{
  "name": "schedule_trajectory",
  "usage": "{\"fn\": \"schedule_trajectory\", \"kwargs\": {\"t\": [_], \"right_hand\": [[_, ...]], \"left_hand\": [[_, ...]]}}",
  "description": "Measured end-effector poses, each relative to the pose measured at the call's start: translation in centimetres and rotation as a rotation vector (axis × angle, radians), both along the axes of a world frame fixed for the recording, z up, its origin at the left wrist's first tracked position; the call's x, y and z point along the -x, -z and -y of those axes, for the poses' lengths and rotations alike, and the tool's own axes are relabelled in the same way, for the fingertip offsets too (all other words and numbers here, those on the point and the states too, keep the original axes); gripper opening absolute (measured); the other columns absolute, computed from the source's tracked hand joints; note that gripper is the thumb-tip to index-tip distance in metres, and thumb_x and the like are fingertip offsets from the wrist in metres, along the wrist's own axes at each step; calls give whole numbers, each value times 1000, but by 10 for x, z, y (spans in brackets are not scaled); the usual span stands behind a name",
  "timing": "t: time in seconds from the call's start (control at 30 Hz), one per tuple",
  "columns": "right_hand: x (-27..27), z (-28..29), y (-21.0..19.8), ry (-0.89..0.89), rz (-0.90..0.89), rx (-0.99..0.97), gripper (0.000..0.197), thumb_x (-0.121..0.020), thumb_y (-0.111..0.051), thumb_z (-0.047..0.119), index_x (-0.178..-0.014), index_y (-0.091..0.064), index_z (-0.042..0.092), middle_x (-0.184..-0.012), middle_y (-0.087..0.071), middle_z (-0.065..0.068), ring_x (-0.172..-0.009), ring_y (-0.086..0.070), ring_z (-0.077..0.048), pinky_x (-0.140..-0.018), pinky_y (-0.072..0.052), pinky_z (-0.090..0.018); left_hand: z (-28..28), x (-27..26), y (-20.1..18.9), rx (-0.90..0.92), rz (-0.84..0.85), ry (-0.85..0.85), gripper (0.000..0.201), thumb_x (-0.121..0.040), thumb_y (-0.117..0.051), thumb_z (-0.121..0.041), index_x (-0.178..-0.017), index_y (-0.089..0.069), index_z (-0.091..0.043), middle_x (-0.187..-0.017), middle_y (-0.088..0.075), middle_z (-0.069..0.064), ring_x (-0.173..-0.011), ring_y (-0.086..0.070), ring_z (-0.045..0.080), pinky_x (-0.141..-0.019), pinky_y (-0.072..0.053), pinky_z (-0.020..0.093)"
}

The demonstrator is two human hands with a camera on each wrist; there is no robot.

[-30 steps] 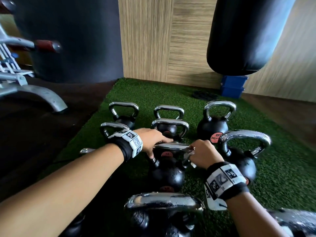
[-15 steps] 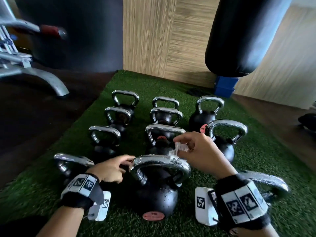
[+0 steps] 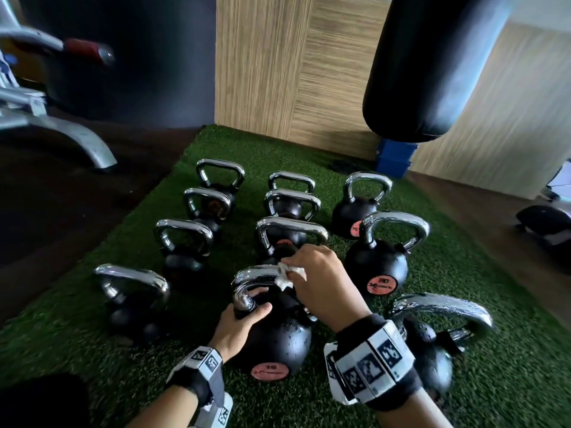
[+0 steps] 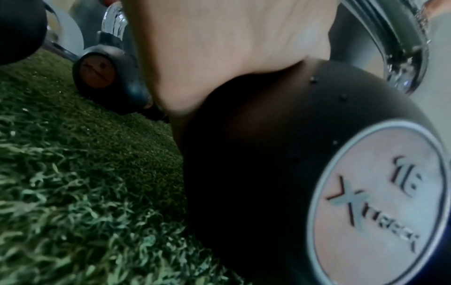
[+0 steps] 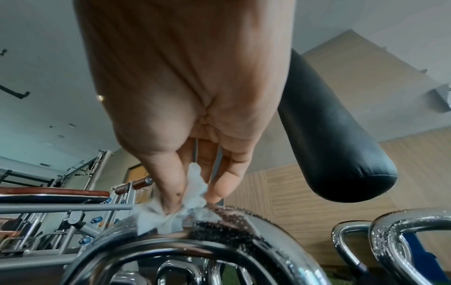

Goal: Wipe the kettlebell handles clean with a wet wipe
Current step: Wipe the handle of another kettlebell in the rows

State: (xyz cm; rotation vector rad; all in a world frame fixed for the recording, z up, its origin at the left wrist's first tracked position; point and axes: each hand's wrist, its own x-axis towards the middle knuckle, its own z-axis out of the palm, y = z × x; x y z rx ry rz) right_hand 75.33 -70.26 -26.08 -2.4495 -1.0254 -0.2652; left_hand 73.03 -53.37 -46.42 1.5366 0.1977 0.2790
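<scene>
Several black kettlebells with chrome handles stand on green turf [image 3: 463, 381]. The nearest middle kettlebell [image 3: 278, 344] has a pink label and a wet chrome handle [image 3: 256, 273]. My left hand [image 3: 244, 319] grips the left foot of that handle, thumb and fingers curled round it. In the left wrist view the palm [image 4: 219, 48] lies against the black ball [image 4: 256, 164]. My right hand [image 3: 315, 282] pinches a crumpled white wet wipe [image 3: 285, 274] and presses it on top of the handle. The right wrist view shows the wipe [image 5: 192, 194] between thumb and fingers on the droplet-covered handle [image 5: 195, 237].
Kettlebells crowd all sides: a large one [image 3: 377, 267] to the right, another [image 3: 432, 344] at near right, one [image 3: 133, 301] to the left. A black punching bag [image 3: 432, 66] hangs above the far right. A metal machine frame [image 3: 61, 131] stands far left. A blue box [image 3: 395, 157] sits by the wall.
My left hand moved from beside the kettlebell onto the left foot of its handle and closed round it. My right hand lowered the wipe onto the handle top. The camera came closer.
</scene>
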Motion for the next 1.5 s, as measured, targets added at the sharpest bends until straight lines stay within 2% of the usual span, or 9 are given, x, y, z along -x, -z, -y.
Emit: {"fn": "schedule_trajectory", "kwargs": {"t": [0.07, 0.23, 0.4, 0.57, 0.9, 1.07, 1.27, 1.4, 1.5], "right_hand": [[3, 5, 1, 4, 60, 3, 22, -78, -68, -7, -91, -79, 8, -91, -71, -7, -92, -65, -21, -91, -50, -31], [-7, 20, 7, 121, 24, -43, 25, -77, -68, -9, -90, -80, 9, -91, -70, -6, -85, -67, -21, -74, -48, -19], [-12, 26, 18, 67, 31, -131, 24, -72, -65, -14, -82, -77, 4, -83, -69, -8, -77, -67, -25, -70, -56, -39], [-22, 56, 38, 170, -2, -250, 26, -81, -72, -3, -97, -81, 15, -85, -71, -1, -66, -56, -2, -61, -40, -1], [-36, 81, 87, 260, -268, -424, 31, -83, -77, 7, -106, -80, 28, -95, -79, 11, -88, -73, -3, -80, -57, -24], [-42, 82, 116, 191, -391, -588, 29, -82, -81, 19, -99, -78, 43, -82, -77, 21, -76, -67, 10, -68, -53, -14], [-38, 74, 148, 188, -630, -635, 18, -85, -79, 21, -82, -73, 4, -62, -65, -4, -62, -47, -7, -65, -38, -29], [-30, 86, 127, 228, -501, -331, 13, -82, -81, 37, -90, -82, 28, -73, -76, 6, -67, -68, -3, -62, -50, -25], [-14, 88, 98, 21, -612, -386, 13, -80, -84, 32, -91, -80, 36, -77, -77, 4, -71, -70, -7, -66, -55, -31]], "left_hand": [[-1, -1, 1, -16, 34, 13, 51, -74, -78, -57, -121, -73, -37, -128, -70, -19, -126, -58, -4, -109, -37, 26], [-1, -3, 6, 2, 71, 2, 51, -75, -78, -54, -122, -73, -33, -130, -69, -20, -126, -57, -5, -108, -37, 23], [-1, -4, 8, -12, 96, 7, 50, -79, -77, -52, -125, -72, -30, -134, -67, -14, -131, -55, 0, -110, -36, 24], [-1, -7, 11, 9, 113, -17, 54, -78, -79, -52, -125, -72, -25, -136, -67, -5, -135, -55, 9, -117, -36, 36], [1, -5, 11, -18, 117, -41, 49, -81, -75, -51, -124, -72, -28, -136, -67, -7, -134, -55, 7, -110, -43, 22], [-2, 4, 0, -84, 0, 0, 59, -76, -74, -63, -129, -67, -38, -133, -67, -20, -131, -54, -4, -111, -38, 21], [-18, 29, -30, -186, -344, 177, 91, -55, -79, -83, -133, -59, -40, -124, -71, -20, -118, -64, 1, -111, -45, 30], [-29, 52, -68, -827, -577, 262, 48, -78, -67, -76, -114, -65, -44, -109, -71, -18, -100, -66, 2, -87, -51, 20], [-26, 61, -104, -620, -515, 315, 20, -96, -68, -41, -94, -79, -24, -92, -81, -3, -92, -76, 21, -76, -53, 19]]}}
